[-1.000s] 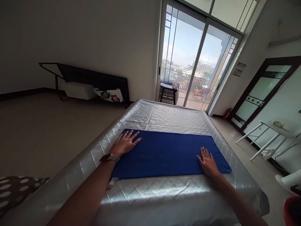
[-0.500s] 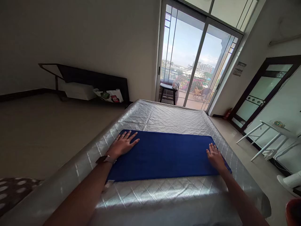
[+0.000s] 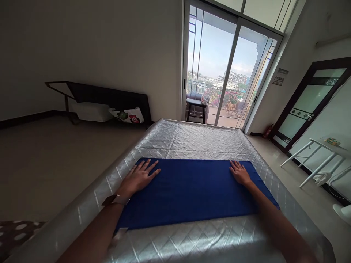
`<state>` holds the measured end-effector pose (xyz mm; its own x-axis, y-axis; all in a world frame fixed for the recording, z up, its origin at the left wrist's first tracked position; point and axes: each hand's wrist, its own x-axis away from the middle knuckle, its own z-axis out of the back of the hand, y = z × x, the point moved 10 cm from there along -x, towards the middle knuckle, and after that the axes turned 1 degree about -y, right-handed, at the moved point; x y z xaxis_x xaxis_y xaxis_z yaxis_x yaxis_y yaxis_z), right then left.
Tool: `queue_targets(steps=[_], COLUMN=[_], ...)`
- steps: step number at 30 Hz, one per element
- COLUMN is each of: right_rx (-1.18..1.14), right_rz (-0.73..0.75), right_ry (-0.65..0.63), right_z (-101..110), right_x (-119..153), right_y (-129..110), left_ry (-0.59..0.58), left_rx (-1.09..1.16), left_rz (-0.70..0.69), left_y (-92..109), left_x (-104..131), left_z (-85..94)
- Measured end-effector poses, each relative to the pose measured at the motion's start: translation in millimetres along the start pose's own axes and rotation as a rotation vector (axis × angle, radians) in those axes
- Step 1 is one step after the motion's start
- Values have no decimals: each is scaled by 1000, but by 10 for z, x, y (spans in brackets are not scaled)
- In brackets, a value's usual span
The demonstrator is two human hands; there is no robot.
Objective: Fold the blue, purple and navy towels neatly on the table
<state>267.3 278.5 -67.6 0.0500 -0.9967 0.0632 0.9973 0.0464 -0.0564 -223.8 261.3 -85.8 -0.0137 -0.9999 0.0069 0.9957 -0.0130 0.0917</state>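
Observation:
A dark blue cloth (image 3: 189, 193), spread as a flat rectangle, lies across a silver-grey quilted cover (image 3: 203, 142). My left hand (image 3: 139, 177) rests flat on the cloth's far left corner, fingers spread. Near the far right part of the cloth, my right hand (image 3: 240, 172) lies palm down with its fingers stretched out. Neither hand grips anything. A small white tag (image 3: 120, 231) shows at the cloth's near left corner. A band is around my left wrist.
Beyond the cover is a sliding glass door (image 3: 212, 65). On the left, a dark folded frame (image 3: 109, 93) stands by the wall above a white box (image 3: 91, 111) and a printed bag (image 3: 128, 115). A small white table (image 3: 326, 146) stands right, near a brown-framed door (image 3: 304, 109).
My right hand has moved left and away from me, from the cloth's right side toward its far edge. My left hand stays at the far left corner. The camera view has shifted slightly.

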Motion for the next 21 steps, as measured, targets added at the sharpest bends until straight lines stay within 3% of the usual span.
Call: queue_targets(steps=[3,6,16,21], right_rx=[4,-17,-101,-171], right_rz=[-175,-234,-258,-274], right_ry=[6,-1,29,28], right_z=[72,70,-19,4], right_x=[-15,-33,-84,-87], right_y=[745,1108,1126,1122], left_ry=[-1,32,85,25], left_rx=[-11,-7,-52,-122], left_rz=[-8,-12,-45,-72], left_y=[-21,-63,-142,-138], left_x=[-11,-21,-52,-36], left_z=[-21,-28,-65,-21])
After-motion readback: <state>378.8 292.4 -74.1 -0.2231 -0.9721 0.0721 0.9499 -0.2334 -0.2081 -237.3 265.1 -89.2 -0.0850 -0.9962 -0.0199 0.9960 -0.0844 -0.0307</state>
